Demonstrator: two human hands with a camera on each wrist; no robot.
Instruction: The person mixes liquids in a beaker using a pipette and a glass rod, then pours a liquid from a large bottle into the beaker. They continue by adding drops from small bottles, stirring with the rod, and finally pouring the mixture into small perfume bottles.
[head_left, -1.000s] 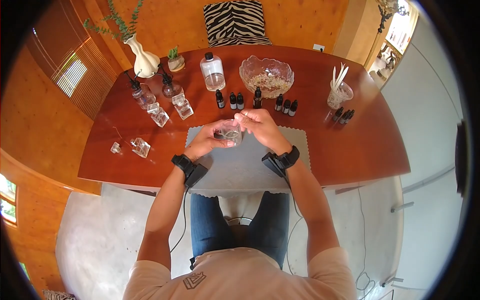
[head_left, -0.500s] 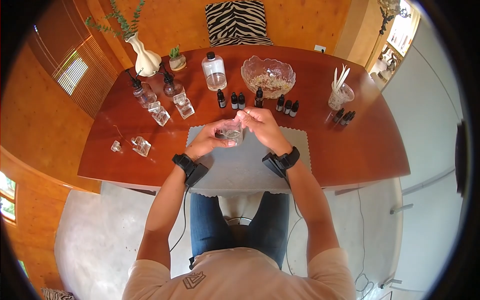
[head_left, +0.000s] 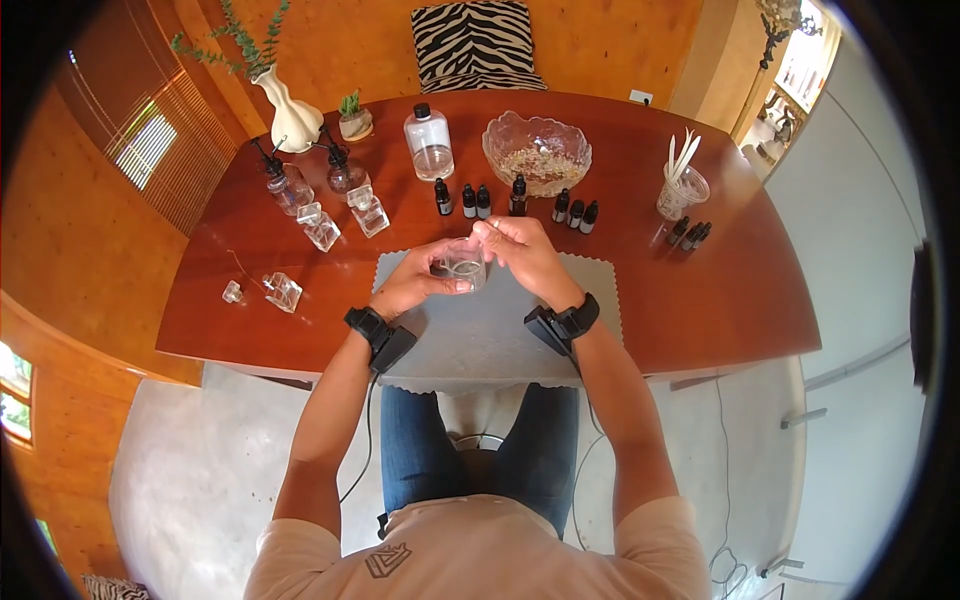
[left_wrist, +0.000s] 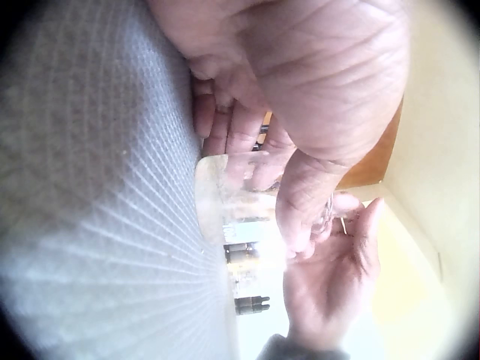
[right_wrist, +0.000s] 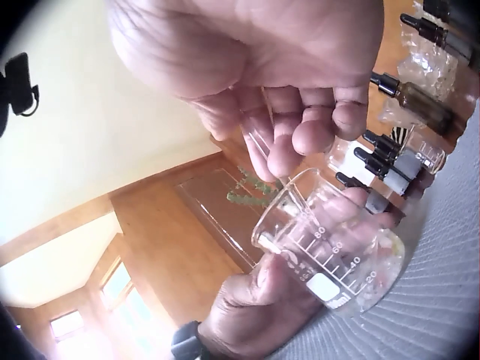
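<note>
A small clear glass beaker point(head_left: 464, 268) with white graduation marks stands on the grey mat point(head_left: 470, 345). My left hand point(head_left: 412, 280) holds it round the side, thumb in front and fingers behind. Over the rim, my right hand point(head_left: 520, 248) pinches a thin clear rod point(right_wrist: 259, 136) between thumb and fingers. The rod slants down into the beaker's mouth in the right wrist view; its upper part is hidden by the palm. A shallow layer of clear liquid shows at the beaker's bottom.
Behind the mat stand several black-capped dropper bottles point(head_left: 517, 197), a large clear bottle point(head_left: 430, 145) and a glass bowl point(head_left: 537, 150). Square glass bottles point(head_left: 283, 292) sit at the left. A cup with white strips point(head_left: 680, 190) and small dark vials point(head_left: 690, 236) stand at the right.
The head view has shifted very slightly. Both hands stay at the beaker with hardly any visible movement.
</note>
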